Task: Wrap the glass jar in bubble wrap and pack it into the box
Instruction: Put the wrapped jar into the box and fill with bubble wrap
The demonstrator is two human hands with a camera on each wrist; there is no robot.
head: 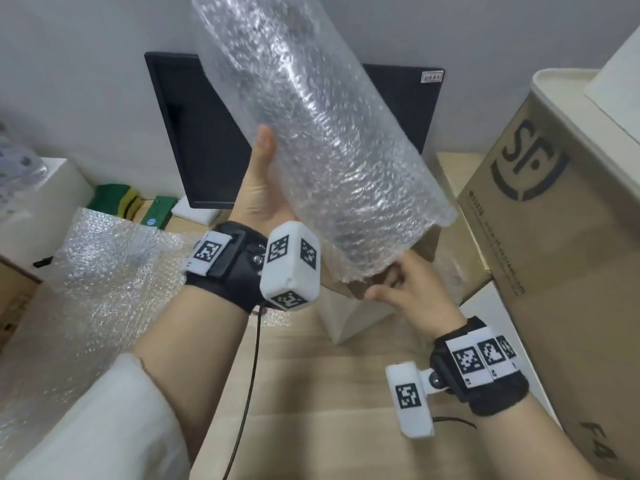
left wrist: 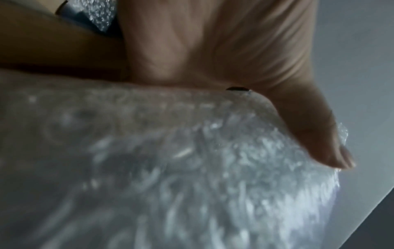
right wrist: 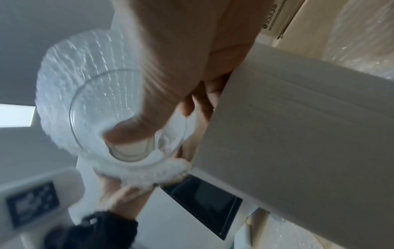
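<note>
The glass jar (head: 311, 150) is rolled in bubble wrap and held up tilted, its top end toward the wall. My left hand (head: 261, 192) grips its middle from the left, thumb pressed along the wrap (left wrist: 192, 185). In the right wrist view the jar's round glass end (right wrist: 95, 101) shows inside the wrap's open lower end. My right hand (head: 412, 289) is just under that end, fingers curled round the raised flap of a small white box (head: 346, 323), brown on the inside. The box flap (right wrist: 298, 118) fills the right of that view, and my thumb lies across the jar's end.
A large brown printed carton (head: 554, 254) stands close on the right. A loose bubble wrap sheet (head: 114, 271) lies at the left. A black monitor (head: 194, 133) leans on the wall behind. Cardboard (head: 311, 393) covers the table in front.
</note>
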